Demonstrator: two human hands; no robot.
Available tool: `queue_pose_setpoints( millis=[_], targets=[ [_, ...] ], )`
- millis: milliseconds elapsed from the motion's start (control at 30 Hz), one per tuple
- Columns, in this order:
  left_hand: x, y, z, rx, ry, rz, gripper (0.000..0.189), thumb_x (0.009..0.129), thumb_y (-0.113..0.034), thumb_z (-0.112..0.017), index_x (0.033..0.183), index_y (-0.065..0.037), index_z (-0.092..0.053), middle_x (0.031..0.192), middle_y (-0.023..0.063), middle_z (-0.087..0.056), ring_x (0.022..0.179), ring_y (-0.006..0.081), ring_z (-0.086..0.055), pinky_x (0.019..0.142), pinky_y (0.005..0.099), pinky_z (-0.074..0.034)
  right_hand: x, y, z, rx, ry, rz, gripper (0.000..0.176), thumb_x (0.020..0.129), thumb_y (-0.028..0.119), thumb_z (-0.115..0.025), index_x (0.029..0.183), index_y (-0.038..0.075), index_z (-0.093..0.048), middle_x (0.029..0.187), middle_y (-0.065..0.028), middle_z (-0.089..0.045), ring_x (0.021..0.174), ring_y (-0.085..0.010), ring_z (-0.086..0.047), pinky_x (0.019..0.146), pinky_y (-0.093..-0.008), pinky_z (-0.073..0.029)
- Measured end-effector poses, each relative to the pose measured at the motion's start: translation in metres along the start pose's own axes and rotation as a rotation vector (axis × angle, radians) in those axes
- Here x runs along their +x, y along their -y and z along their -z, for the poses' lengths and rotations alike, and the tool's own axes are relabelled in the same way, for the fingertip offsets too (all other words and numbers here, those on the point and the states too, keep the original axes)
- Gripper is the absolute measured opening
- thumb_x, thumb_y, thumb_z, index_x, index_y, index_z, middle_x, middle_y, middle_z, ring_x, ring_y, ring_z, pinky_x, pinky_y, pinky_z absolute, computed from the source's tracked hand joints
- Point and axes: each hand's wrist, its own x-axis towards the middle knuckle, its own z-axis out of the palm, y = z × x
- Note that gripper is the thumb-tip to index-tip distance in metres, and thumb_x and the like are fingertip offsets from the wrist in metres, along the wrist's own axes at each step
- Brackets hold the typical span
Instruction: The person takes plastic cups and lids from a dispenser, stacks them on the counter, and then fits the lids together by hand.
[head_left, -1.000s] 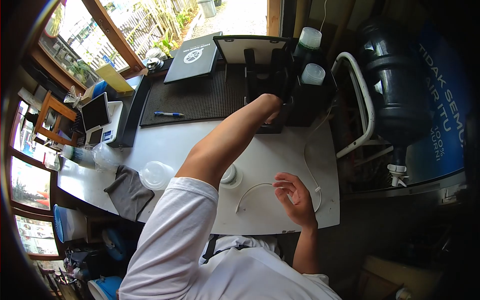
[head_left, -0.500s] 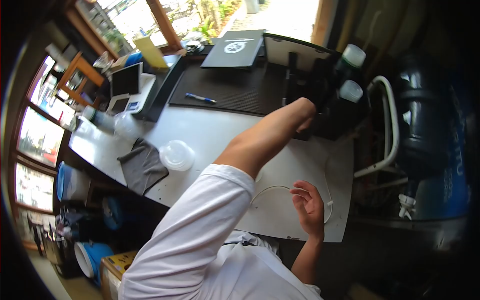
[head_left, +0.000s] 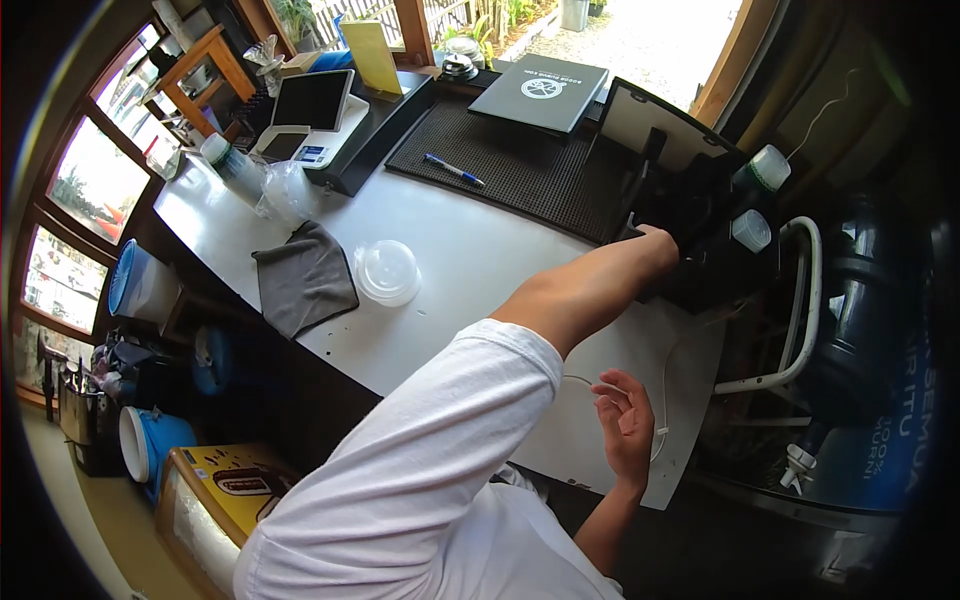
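Note:
My left hand (head_left: 657, 243) reaches over the white table (head_left: 450, 240) into a black holder (head_left: 705, 265) at the right; its fingers are hidden in the dark gap. Two stacks of lidded cups rise from that holder, one of them clear-topped (head_left: 751, 230). Below my left forearm, my right hand (head_left: 627, 420) is raised above the table's near right edge, fingers apart and slightly curled, holding nothing. A thin white cable (head_left: 662, 432) runs beside it. Left of my sleeve sit a clear round lidded container (head_left: 388, 273) and a grey cloth (head_left: 305, 280).
A black ribbed mat (head_left: 520, 170) bears a blue-white pen (head_left: 455, 170) and a dark menu folder (head_left: 540, 92). A tablet (head_left: 312, 100) stands at the back left. Stacked cups (head_left: 235, 165) are near it. A white metal rack (head_left: 800, 310) with a large bottle (head_left: 860, 270) is at the right.
The view has shifted, so the table items appear further right. My left hand remains at the black holder, and my right hand stays raised near the cable with its fingers apart.

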Motion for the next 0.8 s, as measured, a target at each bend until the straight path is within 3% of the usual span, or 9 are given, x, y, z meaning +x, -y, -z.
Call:
queue_pose_setpoints(
  millis=[133,267,333,467,533,600,667,733,800],
  targets=[
    [0.011,0.002,0.004,0.046,-0.007,-0.038,0.032,0.083,-0.023,-0.071,0.114,-0.016,-0.072,0.118,0.0078,-0.070,0.112,0.0275,-0.066,0.094,0.0436,-0.052,0.002,-0.001,-0.004,-0.013,0.007,-0.016,0.038,0.097,0.006,-0.064,0.133,0.001,-0.053,0.126,-0.0097,-0.061,0.111,-0.0183,-0.063,0.097,-0.0328,-0.049],
    [0.030,0.030,0.020,0.205,0.029,-0.148,0.024,0.085,-0.016,-0.067,0.107,-0.015,-0.075,0.111,0.0100,-0.073,0.106,0.0284,-0.069,0.090,0.0397,-0.055,0.007,-0.013,-0.017,-0.202,0.001,-0.040,0.056,0.091,0.014,-0.074,0.139,0.005,-0.049,0.132,-0.0145,-0.055,0.117,-0.0233,-0.060,0.097,-0.0349,-0.050],
    [-0.009,0.043,0.061,0.232,-0.019,-0.241,0.022,0.086,-0.013,-0.064,0.104,-0.015,-0.076,0.108,0.0112,-0.074,0.102,0.0289,-0.070,0.088,0.0377,-0.056,0.011,-0.009,-0.028,-0.428,0.029,-0.032,0.070,0.087,0.019,-0.079,0.146,0.008,-0.042,0.139,-0.0177,-0.048,0.124,-0.0291,-0.055,0.101,-0.0398,-0.049],
    [-0.175,0.062,0.139,-0.121,-0.231,-0.306,0.026,0.090,-0.005,-0.056,0.109,-0.008,-0.074,0.107,0.0146,-0.073,0.098,0.0334,-0.070,0.083,0.0398,-0.056,0.021,-0.035,-0.056,-0.561,0.006,0.185,0.097,0.079,0.028,-0.086,0.155,0.014,-0.027,0.150,-0.0240,-0.028,0.137,-0.0424,-0.039,0.108,-0.0505,-0.044],
    [-0.217,0.082,0.122,-0.337,-0.555,-0.344,0.026,0.094,-0.007,-0.056,0.114,-0.007,-0.072,0.107,0.0144,-0.073,0.097,0.0337,-0.070,0.082,0.0393,-0.055,0.031,-0.044,-0.070,-0.639,-0.014,0.284,0.108,0.075,0.031,-0.090,0.156,0.015,-0.021,0.153,-0.0244,-0.022,0.140,-0.0445,-0.034,0.108,-0.0528,-0.044],
    [-0.253,0.097,0.092,-0.498,-0.727,-0.364,0.027,0.095,-0.007,-0.060,0.121,-0.009,-0.069,0.109,0.0130,-0.073,0.098,0.0308,-0.070,0.085,0.0380,-0.055,0.043,-0.054,-0.082,-0.630,-0.020,0.334,0.111,0.072,0.036,-0.091,0.156,0.015,-0.022,0.152,-0.0287,-0.020,0.142,-0.0490,-0.029,0.111,-0.0554,-0.041],
    [-0.288,0.102,0.049,-0.681,-0.779,-0.357,0.031,0.093,-0.005,-0.064,0.124,-0.009,-0.067,0.106,0.0114,-0.073,0.095,0.0270,-0.070,0.089,0.0375,-0.054,0.055,-0.064,-0.090,-0.644,-0.061,0.438,0.111,0.071,0.038,-0.091,0.156,0.016,-0.023,0.151,-0.0301,-0.022,0.139,-0.0506,-0.032,0.110,-0.0561,-0.041],
    [-0.312,0.106,-0.006,-0.782,-0.645,-0.205,0.038,0.092,-0.008,-0.069,0.129,-0.008,-0.063,0.109,0.0103,-0.073,0.099,0.0244,-0.069,0.091,0.0377,-0.053,0.063,-0.072,-0.093,-0.619,-0.141,0.502,0.112,0.069,0.040,-0.092,0.155,0.014,-0.024,0.151,-0.0299,-0.023,0.139,-0.0502,-0.033,0.111,-0.0558,-0.041],
    [-0.327,0.109,-0.072,-0.787,-0.532,-0.027,0.057,0.088,-0.020,-0.077,0.139,-0.009,-0.055,0.119,0.0140,-0.068,0.106,0.0269,-0.066,0.094,0.0390,-0.053,0.071,-0.074,-0.095,-0.595,-0.189,0.557,0.113,0.068,0.041,-0.092,0.154,0.013,-0.024,0.151,-0.0298,-0.024,0.139,-0.0498,-0.033,0.111,-0.0554,-0.041]
  ],
)
